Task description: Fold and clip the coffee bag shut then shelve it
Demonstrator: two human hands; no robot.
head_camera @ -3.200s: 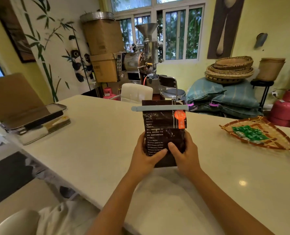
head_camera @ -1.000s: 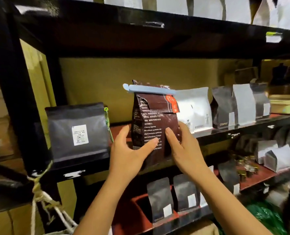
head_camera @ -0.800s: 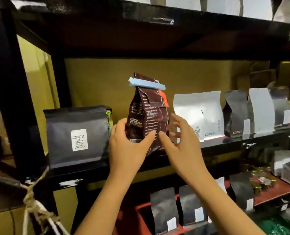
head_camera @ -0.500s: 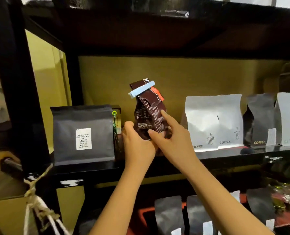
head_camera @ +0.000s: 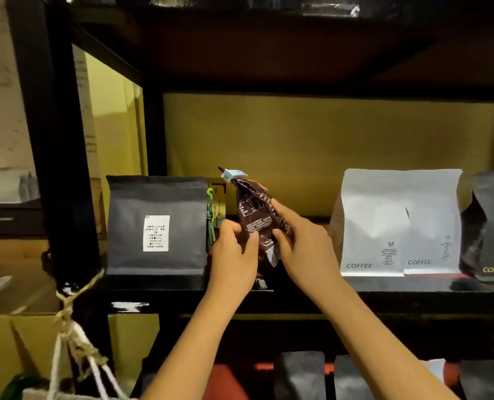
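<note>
The dark brown coffee bag (head_camera: pixel 255 215) has its top folded over and held by a pale blue clip (head_camera: pixel 233 174). It is turned edge-on to me and tilts left, in the gap between a black bag and a white bag on the black shelf (head_camera: pixel 297 290). My left hand (head_camera: pixel 235 249) grips its lower left side. Fingers of my right hand (head_camera: pixel 300 238) press on its right face. The bag's bottom is hidden behind my hands, so I cannot tell whether it rests on the shelf board.
A black bag with a white label (head_camera: pixel 156 225) stands left of the gap, with a green cord (head_camera: pixel 210 215) beside it. White bags marked COFFEE (head_camera: pixel 396 223) stand to the right. More bags sit on the lower shelf (head_camera: pixel 300 376). A black upright post (head_camera: pixel 55 140) is at left.
The clipped bag went from the white table to the shelf. In the last second it moved deeper into the gap and turned edge-on, both hands staying on it.
</note>
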